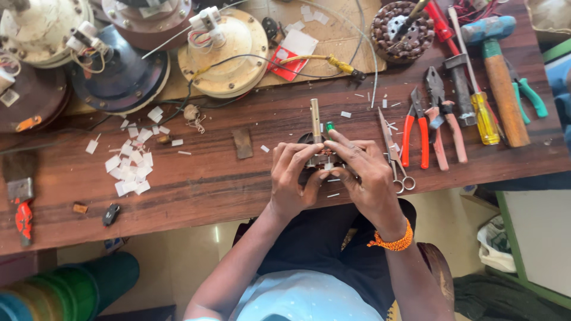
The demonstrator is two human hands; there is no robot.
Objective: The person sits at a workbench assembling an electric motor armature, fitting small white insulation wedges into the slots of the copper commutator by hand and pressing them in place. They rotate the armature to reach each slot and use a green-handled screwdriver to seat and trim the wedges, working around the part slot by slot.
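At the far left of the wooden surface (196,184) lies a brush with a red handle (21,202), and near it, closer to the front edge, a small black piece (110,214). Further right there is a heap of small white paper pieces (132,163), and behind it stand round fan motor housings, 1 dark blue (122,74) and 1 cream (229,50) with wires on top. In the middle, near the front edge of the surface, the left hand (294,181) and the right hand (366,175) hold a small motor core (321,157) between them; a metal shaft (315,119) stands out of it, pointing away from the person. The fingers of the left hand are curled around the left side of the core, and the fingers of the right hand are pressed on its top and right side, so both hands pinch it. A green tip (329,126) shows just behind the right fingers. The right wrist wears an orange bracelet (394,241). Just beside the right hand lie scissors (392,151), then red pliers (415,134), pink pliers (443,119), a yellow screwdriver (485,116) and a hammer with a wooden handle (502,83).
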